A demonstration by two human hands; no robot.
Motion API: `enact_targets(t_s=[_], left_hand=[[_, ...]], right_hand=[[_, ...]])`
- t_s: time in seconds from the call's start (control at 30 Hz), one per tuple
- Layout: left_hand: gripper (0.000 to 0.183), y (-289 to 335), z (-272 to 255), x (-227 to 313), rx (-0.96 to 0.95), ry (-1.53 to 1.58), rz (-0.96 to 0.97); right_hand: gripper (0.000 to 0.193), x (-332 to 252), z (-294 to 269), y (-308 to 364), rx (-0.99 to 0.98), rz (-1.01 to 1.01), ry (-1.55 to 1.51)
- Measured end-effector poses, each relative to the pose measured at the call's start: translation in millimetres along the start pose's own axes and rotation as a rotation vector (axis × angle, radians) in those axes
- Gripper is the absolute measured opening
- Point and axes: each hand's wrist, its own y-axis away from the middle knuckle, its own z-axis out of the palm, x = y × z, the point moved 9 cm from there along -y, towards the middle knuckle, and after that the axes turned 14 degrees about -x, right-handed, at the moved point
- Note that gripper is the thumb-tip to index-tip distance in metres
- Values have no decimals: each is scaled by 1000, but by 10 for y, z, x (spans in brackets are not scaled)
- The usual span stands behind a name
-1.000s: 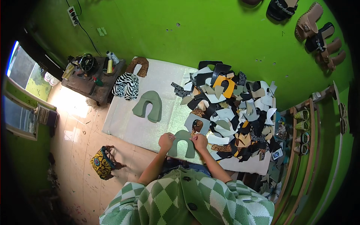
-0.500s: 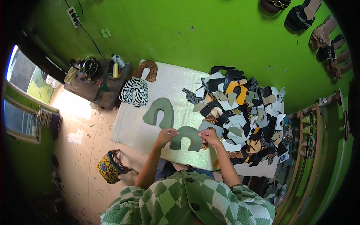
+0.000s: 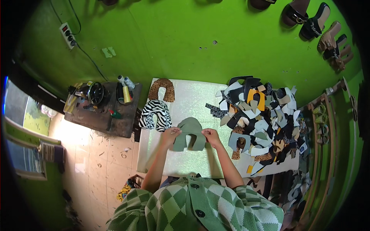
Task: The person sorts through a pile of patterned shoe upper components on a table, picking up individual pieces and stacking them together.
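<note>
Between both hands I hold a green U-shaped cutout (image 3: 199, 142), legs toward me, over the white tabletop. My left hand (image 3: 169, 136) pinches its left edge and my right hand (image 3: 210, 137) pinches the right edge. A second green U-shaped cutout (image 3: 190, 124) shows just beyond the held one, which partly covers it; whether they touch I cannot tell. To the left lie zebra-striped U-shaped pieces (image 3: 147, 116), with a leopard-print U-shaped piece (image 3: 168, 85) above them.
Heaped scraps (image 3: 262, 111) of many colours cover the table's right side. At left, a dark worktable (image 3: 104, 125) bears a sewing machine (image 3: 96, 93) and thread spools (image 3: 126, 94). Sandals (image 3: 315, 23) hang on the green wall; a shoe rack (image 3: 325, 165) stands right. A patterned bag (image 3: 125, 190) is on the floor.
The view has shifted, so the table sits lower and further right. The held green cutout has come over the other green cutout, which was lying apart to its upper left.
</note>
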Motion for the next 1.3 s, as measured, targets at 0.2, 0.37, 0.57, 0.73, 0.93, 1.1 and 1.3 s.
enact_targets(t_s=[0.2,0.37,0.57,0.73,0.93,1.1,1.3], left_hand=[[26,-208,-80,-101,27,-59,16],[24,-252,-73,-77,106,-100,46],[24,-169,-93,65,176,-227,44],[25,-252,-133,-109,102,-217,5],[23,-275,-27,-15,95,-274,-36],[22,-181,-32,175,135,-381,86],[19,-95,-73,305,186,-526,29]], right_hand=[[10,-84,-23,-98,265,-169,244],[14,-156,-102,-47,478,-283,484],[15,-176,-91,3,563,-258,526],[14,-279,36,13,569,-289,514],[13,-302,3,43,599,-354,608],[13,-290,23,53,605,-291,568],[9,-450,186,155,619,-331,745]])
